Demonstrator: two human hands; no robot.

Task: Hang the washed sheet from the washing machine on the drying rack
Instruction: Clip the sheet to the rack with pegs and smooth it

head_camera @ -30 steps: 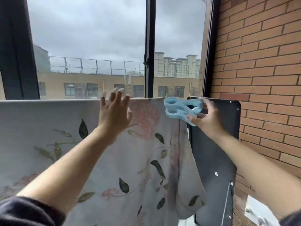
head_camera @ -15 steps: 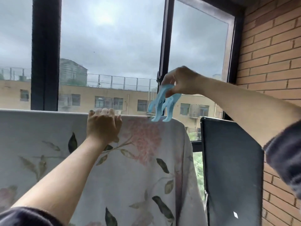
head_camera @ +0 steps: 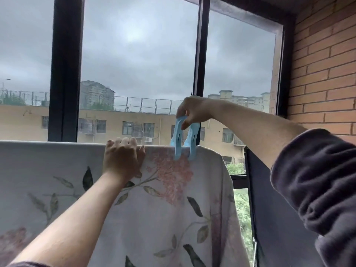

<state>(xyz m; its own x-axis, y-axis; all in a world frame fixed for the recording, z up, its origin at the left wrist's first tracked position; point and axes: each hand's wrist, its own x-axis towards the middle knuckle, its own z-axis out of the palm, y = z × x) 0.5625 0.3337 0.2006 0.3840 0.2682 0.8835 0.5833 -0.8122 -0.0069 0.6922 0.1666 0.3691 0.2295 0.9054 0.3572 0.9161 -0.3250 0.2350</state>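
at the far left we see the sheet (head_camera: 57, 170), white with grey-green leaves and pink blossoms, hanging in front of us and filling the lower part of the view. its top edge runs in a straight, level line, folded over something we cannot see beneath the cloth. behind it stands a dark window post (head_camera: 65, 74), with grey sky and pale buildings beyond the glass.

our left forearm comes up from the lower left corner, bare, and the left hand (head_camera: 123, 160) lies against the sheet at its top edge. its fingers are curled over the fold, gripping the cloth there, and the back of the hand faces us.

just to the right of that hand a light blue clothes peg (head_camera: 183, 140) stands upright on the same top edge, its lower tips straddling the fold above a pink blossom. we cannot tell whether it has closed on the cloth. the right hand (head_camera: 192, 110) comes down on it from above and pinches its upper ends between thumb and fingers.

further right the sheet ends in a rounded corner and falls away in loose folds. beside it is a dark flat panel (head_camera: 269, 218), apart from the cloth. our right arm crosses in front of this, with a dark grey sleeve (head_camera: 317, 180) pushed back up the forearm. a brick wall (head_camera: 323, 74) closes the right side.
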